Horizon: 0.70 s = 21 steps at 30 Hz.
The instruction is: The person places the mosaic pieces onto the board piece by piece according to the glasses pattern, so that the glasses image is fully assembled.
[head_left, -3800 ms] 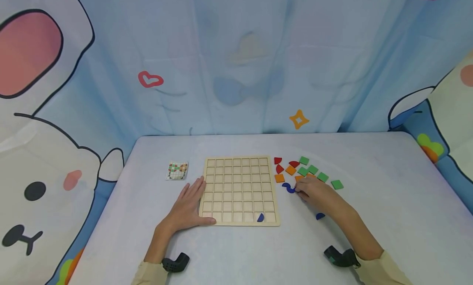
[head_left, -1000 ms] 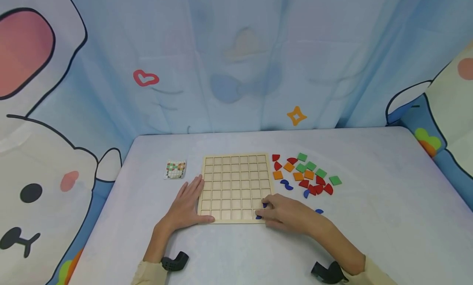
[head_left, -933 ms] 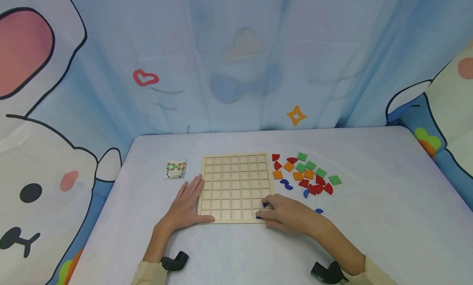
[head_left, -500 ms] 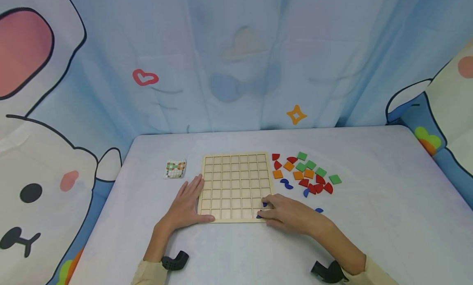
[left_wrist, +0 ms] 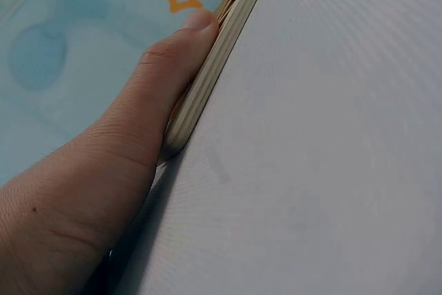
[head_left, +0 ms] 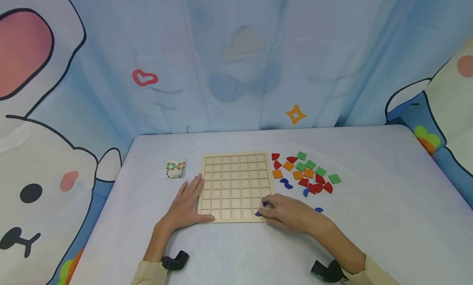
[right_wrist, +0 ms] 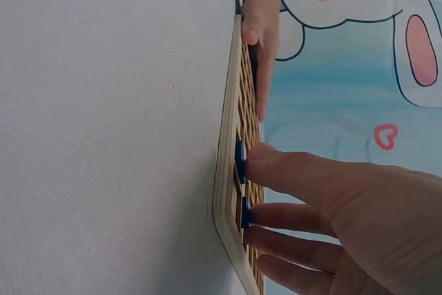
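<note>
A pale wooden grid board (head_left: 236, 186) lies on the table. My left hand (head_left: 186, 203) rests at its front left corner, fingers along the left edge and thumb on the front rim; the left wrist view shows that thumb (left_wrist: 159, 81) against the rim. My right hand (head_left: 288, 213) is over the front right corner. Its thumb touches a blue half-round tile (head_left: 258, 214) in a front-row cell. The index fingertip is on a second blue tile (head_left: 264, 204), partly hidden. In the right wrist view the fingers (right_wrist: 297, 219) are spread, each blue tile under a separate fingertip.
Right of the board lie loose red tiles (head_left: 318, 188), orange squares (head_left: 297, 175), green squares (head_left: 320, 171) and several blue half-rounds (head_left: 319, 210). A small pattern card (head_left: 175, 169) lies left of the board. A printed curtain (head_left: 236, 63) hangs behind the table.
My right hand has moved from the loose tiles to the board's front right corner, where a second blue tile now shows. The blue tile at the thumb has lately shifted slightly. My left hand stays put.
</note>
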Motion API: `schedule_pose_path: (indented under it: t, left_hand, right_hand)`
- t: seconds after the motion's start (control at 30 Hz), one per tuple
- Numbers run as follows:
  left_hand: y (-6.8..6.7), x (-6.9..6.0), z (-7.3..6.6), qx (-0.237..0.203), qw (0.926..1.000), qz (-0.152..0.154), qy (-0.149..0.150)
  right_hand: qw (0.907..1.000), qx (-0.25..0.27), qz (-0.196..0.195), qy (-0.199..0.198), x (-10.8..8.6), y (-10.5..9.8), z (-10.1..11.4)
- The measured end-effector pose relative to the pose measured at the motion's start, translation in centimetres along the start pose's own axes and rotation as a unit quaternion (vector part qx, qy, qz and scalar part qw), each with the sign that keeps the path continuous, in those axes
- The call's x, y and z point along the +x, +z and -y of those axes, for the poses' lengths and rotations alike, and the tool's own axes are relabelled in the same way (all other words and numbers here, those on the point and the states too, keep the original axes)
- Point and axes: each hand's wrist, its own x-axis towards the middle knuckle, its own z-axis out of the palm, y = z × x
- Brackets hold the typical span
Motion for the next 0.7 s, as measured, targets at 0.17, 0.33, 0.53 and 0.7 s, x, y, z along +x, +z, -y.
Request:
schedule_pose_path:
  t: [0.17, 0.33, 0.53, 0.7]
  left_hand:
    - [0.08, 0.03, 0.01, -0.001, 1.0, 0.001, -0.001]
    - [0.03, 0.05, 0.01, -0.001, 1.0, 0.0, -0.001]
    - [-0.02, 0.02, -0.02, -0.006, 1.0, 0.002, -0.003]
    - [-0.04, 0.02, -0.09, -0.007, 1.0, 0.005, -0.005]
  right_hand:
    - [0.9999, 0.01, 0.001, 0.003, 0.0, -0.16, 0.07]
    - [0.9998, 0.019, 0.004, 0.008, 0.03, -0.34, 0.06]
    - [0.9998, 0.017, 0.005, 0.001, 0.0, -0.53, -0.04]
    - [0.9997, 0.022, 0.0, -0.013, -0.1, -0.87, -0.15]
